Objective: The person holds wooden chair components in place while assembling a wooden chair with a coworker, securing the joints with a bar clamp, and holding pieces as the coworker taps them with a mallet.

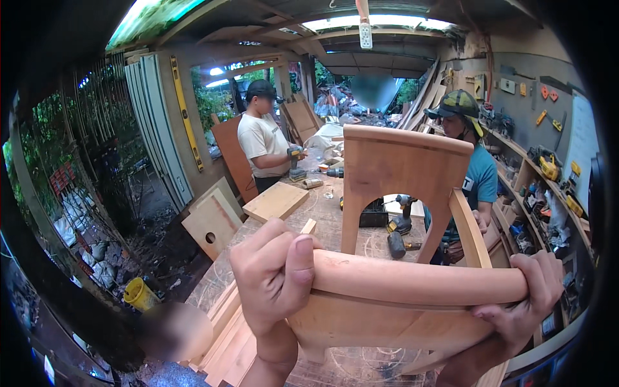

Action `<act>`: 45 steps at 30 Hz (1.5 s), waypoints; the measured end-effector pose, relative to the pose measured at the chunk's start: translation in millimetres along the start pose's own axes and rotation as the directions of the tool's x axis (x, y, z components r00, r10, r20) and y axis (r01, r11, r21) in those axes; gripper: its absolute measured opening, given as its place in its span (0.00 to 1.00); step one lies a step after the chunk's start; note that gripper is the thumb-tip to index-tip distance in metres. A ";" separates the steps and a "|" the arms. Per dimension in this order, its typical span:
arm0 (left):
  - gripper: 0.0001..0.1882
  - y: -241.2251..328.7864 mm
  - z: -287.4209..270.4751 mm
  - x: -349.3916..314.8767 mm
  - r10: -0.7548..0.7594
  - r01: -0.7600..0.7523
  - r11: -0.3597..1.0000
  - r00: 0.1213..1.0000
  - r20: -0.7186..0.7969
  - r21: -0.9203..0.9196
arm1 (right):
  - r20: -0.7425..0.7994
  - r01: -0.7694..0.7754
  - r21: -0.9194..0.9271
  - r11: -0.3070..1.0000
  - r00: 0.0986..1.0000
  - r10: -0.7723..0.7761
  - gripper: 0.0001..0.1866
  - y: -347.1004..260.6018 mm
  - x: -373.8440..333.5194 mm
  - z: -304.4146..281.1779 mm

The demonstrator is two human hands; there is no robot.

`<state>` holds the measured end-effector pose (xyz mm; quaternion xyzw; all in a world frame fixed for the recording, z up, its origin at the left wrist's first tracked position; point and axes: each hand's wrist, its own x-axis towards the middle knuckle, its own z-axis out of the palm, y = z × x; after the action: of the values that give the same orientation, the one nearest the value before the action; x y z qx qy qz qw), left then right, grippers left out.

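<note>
Directly in front of me stands a wooden furniture frame on the workbench (361, 364). Its near end panel (387, 326) has a thick rounded top edge. My left hand (274, 274) is closed round the left end of that edge, thumb on top. At the other end, my right hand (525, 300) wraps over the edge, fingers above and thumb against the panel's face. Beyond it rises the far end panel (406, 164), with an arched cut-out between two legs. A wooden rail (469, 226) runs from the far panel toward the near one on the right.
A black mallet (396, 245) and a cordless drill (401, 219) lie past the frame. Wood strips (225, 348) and a thick board (276, 201) are left. One person (264, 142) holds a drill at far left; another (482, 171) stands behind the frame, beside tool shelves (535, 171).
</note>
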<state>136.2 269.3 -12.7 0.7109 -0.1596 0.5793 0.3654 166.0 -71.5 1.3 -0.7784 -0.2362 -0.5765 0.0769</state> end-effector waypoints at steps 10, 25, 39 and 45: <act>0.16 0.5 0.6 0.5 0.003 -0.003 1.000 1.000 0.006 0.005 | -0.005 0.033 -0.019 0.999 0.999 -0.033 0.49 -0.3 1.3 0.5; 0.18 2.8 5.2 2.2 -0.002 0.002 1.000 1.000 -0.018 0.001 | 0.009 0.036 0.001 0.999 0.999 -0.036 0.49 -1.4 6.9 -2.2; 0.24 9.2 10.8 -2.7 -0.096 0.098 0.995 0.991 -0.089 0.020 | -0.014 0.103 0.026 0.994 0.995 -0.102 0.53 7.5 -11.8 1.8; 0.29 10.5 10.1 -5.9 -0.061 0.072 0.996 0.983 -0.176 0.058 | 0.089 0.014 0.062 0.998 0.996 -0.020 0.54 2.4 -9.4 -2.8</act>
<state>134.9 253.9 -15.4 0.6740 -0.0848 0.6314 0.3739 162.5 -77.3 -6.2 -0.7988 -0.2635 -0.5341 0.0850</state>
